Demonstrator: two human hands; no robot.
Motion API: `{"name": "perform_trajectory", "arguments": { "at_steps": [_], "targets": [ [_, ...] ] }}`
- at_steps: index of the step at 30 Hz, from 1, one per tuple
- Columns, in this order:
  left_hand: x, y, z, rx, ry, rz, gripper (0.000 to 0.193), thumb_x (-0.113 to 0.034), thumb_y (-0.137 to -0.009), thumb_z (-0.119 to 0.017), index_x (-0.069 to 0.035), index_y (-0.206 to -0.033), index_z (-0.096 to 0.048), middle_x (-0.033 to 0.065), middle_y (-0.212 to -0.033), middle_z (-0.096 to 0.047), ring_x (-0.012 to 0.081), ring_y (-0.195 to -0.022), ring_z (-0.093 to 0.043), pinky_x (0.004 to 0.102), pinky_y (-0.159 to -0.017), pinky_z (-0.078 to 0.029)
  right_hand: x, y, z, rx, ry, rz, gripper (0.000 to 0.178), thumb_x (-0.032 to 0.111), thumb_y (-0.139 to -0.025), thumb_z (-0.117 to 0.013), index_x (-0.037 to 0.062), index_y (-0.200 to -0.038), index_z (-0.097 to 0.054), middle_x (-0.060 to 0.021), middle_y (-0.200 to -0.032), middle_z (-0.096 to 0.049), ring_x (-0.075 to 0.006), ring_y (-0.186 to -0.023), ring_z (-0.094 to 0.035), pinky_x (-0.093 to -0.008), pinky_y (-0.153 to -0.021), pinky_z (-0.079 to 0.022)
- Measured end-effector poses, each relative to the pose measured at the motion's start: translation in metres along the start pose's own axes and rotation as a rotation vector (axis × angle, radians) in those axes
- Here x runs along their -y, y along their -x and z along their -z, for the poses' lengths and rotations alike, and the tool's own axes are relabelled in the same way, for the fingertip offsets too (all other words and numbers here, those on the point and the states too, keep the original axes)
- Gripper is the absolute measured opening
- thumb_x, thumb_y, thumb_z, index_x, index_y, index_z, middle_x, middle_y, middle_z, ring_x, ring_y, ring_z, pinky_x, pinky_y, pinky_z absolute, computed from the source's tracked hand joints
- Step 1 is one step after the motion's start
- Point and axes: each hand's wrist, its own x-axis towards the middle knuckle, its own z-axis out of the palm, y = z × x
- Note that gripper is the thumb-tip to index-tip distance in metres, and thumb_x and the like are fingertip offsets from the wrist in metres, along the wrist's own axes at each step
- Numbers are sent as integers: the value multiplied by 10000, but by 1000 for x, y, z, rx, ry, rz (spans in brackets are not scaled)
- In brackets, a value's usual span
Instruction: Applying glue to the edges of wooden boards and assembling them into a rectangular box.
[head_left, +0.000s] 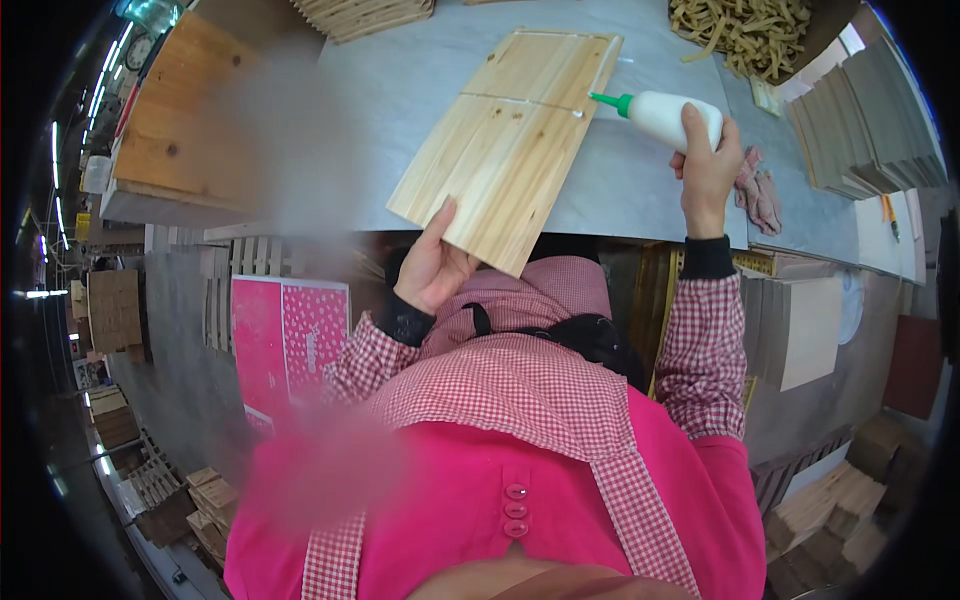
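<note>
My left hand (pixel 437 262) grips the near left corner of a pale wooden board (pixel 500 150), thumb on top and fingers underneath. The board slants across the table, its near end jutting past the front edge. A groove crosses its face and others run along its far and right edges, with white glue showing in them. My right hand (pixel 708 160) is wrapped round a white glue bottle (pixel 665 115) with a green nozzle. The nozzle tip points left, at the board's right edge where the crosswise groove ends, beside a white blob of glue.
The grey-topped table (pixel 400 110) holds a wooden box (pixel 180 120) at left and stacked slats (pixel 365 15) at the back. Far right stands a box of wood strips (pixel 745 35). A crumpled cloth (pixel 760 195) lies beside my right wrist, near stacked panels (pixel 865 120).
</note>
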Motion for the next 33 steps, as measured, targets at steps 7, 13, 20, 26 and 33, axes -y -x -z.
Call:
{"name": "perform_trajectory", "arguments": {
  "at_steps": [7, 13, 20, 26, 33],
  "targets": [
    [-6, -13, 4, 40, 30, -77, 484, -219, -980, -525, -43, -1392, -343, 142, -1375, -478, 270, -1258, -492, 418, -1067, -424, 25, 88, 15, 186, -8, 15, 310, 221, -864, -691, -12, -1010, -546, -55, -794, -600, -68, -542, -524, -217, -410, -415],
    [-5, -13, -1, 83, 39, -62, 457, -178, -969, -544, -37, -1368, -370, 149, -1363, -491, 272, -1266, -489, 412, -1074, -422, 46, 136, 26, 367, 34, 64, 314, 202, -866, -688, 7, -1063, -539, -39, -804, -588, -63, -557, -521, -196, -431, -415],
    [-10, -19, 2, 86, 35, -74, 459, -169, -965, -551, -34, -1365, -371, 152, -1364, -489, 272, -1265, -490, 413, -1073, -421, 34, 111, 12, 320, 30, 85, 291, 188, -871, -677, 15, -1061, -540, -28, -813, -571, -74, -593, -529, -207, -448, -425],
    [-30, -15, 5, 71, 86, -139, 495, -176, -956, -569, -49, -1386, -360, 137, -1405, -452, 260, -1285, -458, 431, -1094, -378, 25, 81, -6, 87, -110, 86, 262, 201, -916, -603, 24, -1086, -512, -54, -868, -563, -118, -634, -539, -251, -456, -416],
    [-88, -3, 62, -8, -81, -282, 549, -242, -963, -559, -52, -1422, -324, 135, -1442, -414, 271, -1315, -418, 431, -1103, -346, 19, 57, -6, 35, -320, 23, 371, 300, -938, -538, 17, -1160, -449, -116, -915, -563, -159, -566, -533, -255, -418, -402]
  ]
}}
